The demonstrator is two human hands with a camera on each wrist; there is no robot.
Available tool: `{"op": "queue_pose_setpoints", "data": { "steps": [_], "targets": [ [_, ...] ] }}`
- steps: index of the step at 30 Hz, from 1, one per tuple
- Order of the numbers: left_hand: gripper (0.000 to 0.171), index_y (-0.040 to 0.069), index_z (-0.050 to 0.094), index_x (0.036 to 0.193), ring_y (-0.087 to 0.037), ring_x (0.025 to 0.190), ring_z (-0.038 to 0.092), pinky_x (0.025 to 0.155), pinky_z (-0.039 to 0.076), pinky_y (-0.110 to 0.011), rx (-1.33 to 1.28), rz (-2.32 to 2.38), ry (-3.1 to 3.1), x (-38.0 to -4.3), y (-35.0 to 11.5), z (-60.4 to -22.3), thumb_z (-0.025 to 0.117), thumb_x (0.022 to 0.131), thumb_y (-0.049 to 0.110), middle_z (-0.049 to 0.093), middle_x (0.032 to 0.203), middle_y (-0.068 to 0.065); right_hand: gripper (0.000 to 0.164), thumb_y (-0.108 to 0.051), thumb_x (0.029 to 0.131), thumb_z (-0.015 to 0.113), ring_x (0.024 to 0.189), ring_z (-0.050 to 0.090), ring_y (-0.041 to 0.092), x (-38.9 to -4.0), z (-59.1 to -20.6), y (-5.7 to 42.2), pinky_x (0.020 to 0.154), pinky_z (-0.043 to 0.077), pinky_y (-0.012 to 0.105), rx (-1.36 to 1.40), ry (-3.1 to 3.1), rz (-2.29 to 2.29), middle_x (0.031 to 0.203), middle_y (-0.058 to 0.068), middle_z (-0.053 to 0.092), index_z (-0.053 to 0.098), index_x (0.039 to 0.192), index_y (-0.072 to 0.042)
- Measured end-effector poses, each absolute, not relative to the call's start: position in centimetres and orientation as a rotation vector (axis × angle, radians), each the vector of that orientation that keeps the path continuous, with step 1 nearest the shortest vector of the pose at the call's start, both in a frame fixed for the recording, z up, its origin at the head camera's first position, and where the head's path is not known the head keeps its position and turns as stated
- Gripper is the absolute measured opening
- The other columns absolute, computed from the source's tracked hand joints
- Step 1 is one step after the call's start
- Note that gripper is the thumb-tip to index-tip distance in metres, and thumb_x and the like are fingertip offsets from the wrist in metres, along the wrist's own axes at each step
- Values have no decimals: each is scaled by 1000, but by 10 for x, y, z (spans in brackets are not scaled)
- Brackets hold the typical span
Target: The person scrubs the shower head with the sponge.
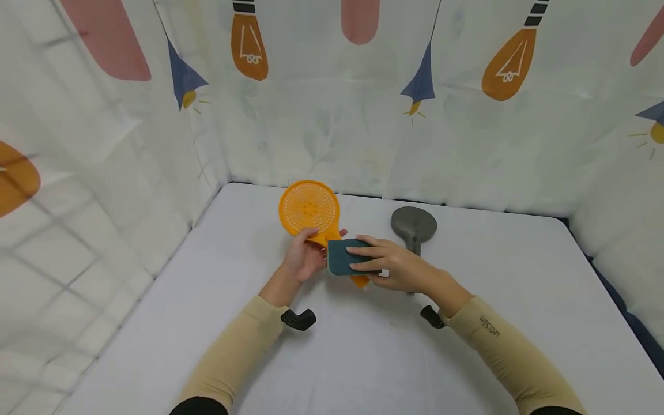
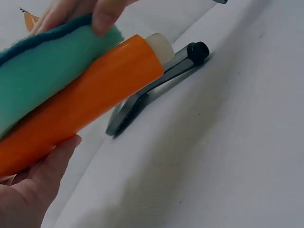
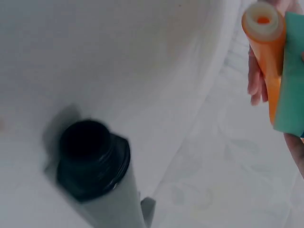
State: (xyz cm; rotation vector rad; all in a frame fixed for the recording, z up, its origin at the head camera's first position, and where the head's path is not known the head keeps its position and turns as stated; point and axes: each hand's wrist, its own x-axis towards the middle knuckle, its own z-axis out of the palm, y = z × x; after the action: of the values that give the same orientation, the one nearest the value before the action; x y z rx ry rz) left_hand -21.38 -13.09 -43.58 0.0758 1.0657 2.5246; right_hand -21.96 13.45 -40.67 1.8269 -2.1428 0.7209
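Note:
In the head view, my left hand (image 1: 302, 258) grips an orange shower head (image 1: 308, 207) near its neck, its round perforated face turned up. My right hand (image 1: 396, 266) holds a sponge (image 1: 341, 257) over the handle, fingers spread across the dark teal side. The left wrist view shows the sponge's light green side (image 2: 52, 71) lying along the orange handle (image 2: 109, 78), apparently touching it. A whitish threaded end (image 3: 262, 21) of that handle shows in the right wrist view. Part of the handle is hidden behind the sponge.
A grey shower head (image 1: 414, 222) lies on the white-covered table (image 1: 363, 357), right of the orange one; its handle passes behind my right hand. Its dark threaded end (image 3: 88, 147) looms close in the right wrist view. A patterned curtain (image 1: 332, 132) stands behind the table.

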Motion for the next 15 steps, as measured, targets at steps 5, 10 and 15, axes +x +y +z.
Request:
{"op": "queue_pose_setpoints", "data": {
  "steps": [5, 10, 15],
  "targets": [
    [52, 3, 16, 152, -19, 105, 67, 89, 55, -34, 119, 2469, 1090, -213, -127, -435, 22, 107, 28, 49, 134, -17, 45, 5, 79, 83, 135, 46, 49, -229, -406, 127, 103, 48, 53, 1817, -2102, 783, 139, 18, 62, 75, 123, -5],
    [56, 17, 10, 160, -29, 118, 62, 92, 55, -40, 57, 2626, 987, -215, -127, -436, 26, 107, 25, 41, 150, -19, 46, 7, 80, 77, 137, 46, 46, -227, -405, 139, 103, 47, 54, 1835, -2139, 812, 140, 17, 61, 75, 124, -6],
    [58, 21, 14, 161, -44, 142, 38, 102, 49, -51, 27, 2748, 928, -217, -128, -436, 30, 105, 20, 44, 145, -16, 48, 6, 82, 76, 139, 46, 43, -225, -408, 153, 105, 45, 57, 1671, -2247, 859, 142, 17, 60, 73, 128, -6]
  ]
}}
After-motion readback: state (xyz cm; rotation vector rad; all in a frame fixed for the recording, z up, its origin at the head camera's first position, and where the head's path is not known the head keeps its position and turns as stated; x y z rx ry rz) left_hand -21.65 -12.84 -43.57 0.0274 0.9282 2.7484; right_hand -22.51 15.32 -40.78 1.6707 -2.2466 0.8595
